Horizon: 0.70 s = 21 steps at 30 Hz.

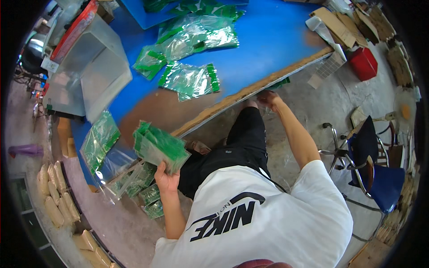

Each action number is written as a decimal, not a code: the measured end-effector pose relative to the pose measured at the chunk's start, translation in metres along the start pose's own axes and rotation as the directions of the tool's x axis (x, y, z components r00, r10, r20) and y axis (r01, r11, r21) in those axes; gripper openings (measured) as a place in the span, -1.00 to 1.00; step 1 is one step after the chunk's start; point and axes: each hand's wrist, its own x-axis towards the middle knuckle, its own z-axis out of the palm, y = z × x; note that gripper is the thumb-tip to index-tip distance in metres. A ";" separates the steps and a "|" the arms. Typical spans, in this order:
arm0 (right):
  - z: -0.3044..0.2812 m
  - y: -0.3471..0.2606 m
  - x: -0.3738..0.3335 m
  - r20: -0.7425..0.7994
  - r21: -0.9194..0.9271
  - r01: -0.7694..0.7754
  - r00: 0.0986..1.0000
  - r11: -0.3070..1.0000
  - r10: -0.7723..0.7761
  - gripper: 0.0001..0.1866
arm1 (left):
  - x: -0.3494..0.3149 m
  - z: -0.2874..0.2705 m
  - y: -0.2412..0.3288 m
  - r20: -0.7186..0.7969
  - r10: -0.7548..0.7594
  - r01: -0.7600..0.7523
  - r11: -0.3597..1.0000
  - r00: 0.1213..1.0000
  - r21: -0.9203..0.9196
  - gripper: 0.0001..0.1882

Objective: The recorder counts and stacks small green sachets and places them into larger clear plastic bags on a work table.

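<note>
Your left hand (168, 181), between 7 and 8 o'clock, is clenched round the near end of a stack of clear-and-green packets (158, 145); thumb on top, most fingers hidden. That stack lies just beyond the hand, between 8 and 9. Whether it touches the blue counter (268, 44), you cannot tell from this angle.

Working across from far left: purple item (27, 150) at 9; beige bundles (53, 196) at 8. Translucent bin (103, 71) on the counter's left end, 10 o'clock. Side packets (100, 140) near the counter's left corner, 9 o'clock. Lower packets (152, 196) toward 8, left of your forearm, support unclear. Small batch (190, 80) on the counter at 11; larger pile (196, 38) just behind it, near 12.

Your right hand (268, 99) is at 2 o'clock, by the counter's near edge. Blurred; cannot tell whether it grasps anything. Flattened cardboard (333, 29) between 1 and 2, red container (363, 64) at 2, blue chair (382, 183) between 3 and 4.
</note>
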 end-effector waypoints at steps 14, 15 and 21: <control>0.153 -0.369 -0.081 -0.045 -0.765 0.518 0.551 0.383 -0.833 -0.41 | -0.009 0.017 -0.017 0.027 -0.035 0.038 0.995 0.999 -0.091 -0.41; 0.169 -0.364 -0.072 0.015 -0.930 0.292 0.636 0.223 -0.771 -0.28 | -0.010 0.014 -0.015 0.015 -0.014 0.015 0.994 1.000 -0.105 -0.41; 0.202 -0.355 -0.119 0.192 -0.699 0.655 0.559 0.287 -0.807 -0.49 | -0.020 0.023 -0.009 0.069 0.004 0.007 0.985 0.998 -0.170 -0.38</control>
